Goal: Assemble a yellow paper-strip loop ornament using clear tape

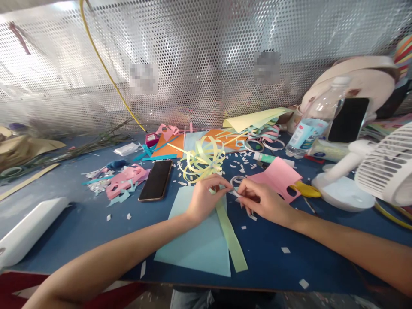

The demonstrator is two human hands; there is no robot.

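My left hand (206, 195) is pinched on the top end of a long pale green paper strip (231, 234) that runs down across a light blue paper sheet (196, 240). Just behind the hand sits a ball of curled pale yellow paper loops (202, 159). My right hand (262, 201) is closed beside it, fingertips pinching a small white bit next to a clear tape roll (237, 179). The fingertips of both hands almost touch. A pink paper piece (278, 176) lies behind my right hand.
A black phone (156, 180) lies left of the hands, with pink scraps (124, 182) beyond it. Yellow scissors (305, 189), a white fan (383, 167), a plastic bottle (313, 122) and a second phone (348, 120) stand at right. A white box (28, 229) sits front left. Perforated metal screen behind.
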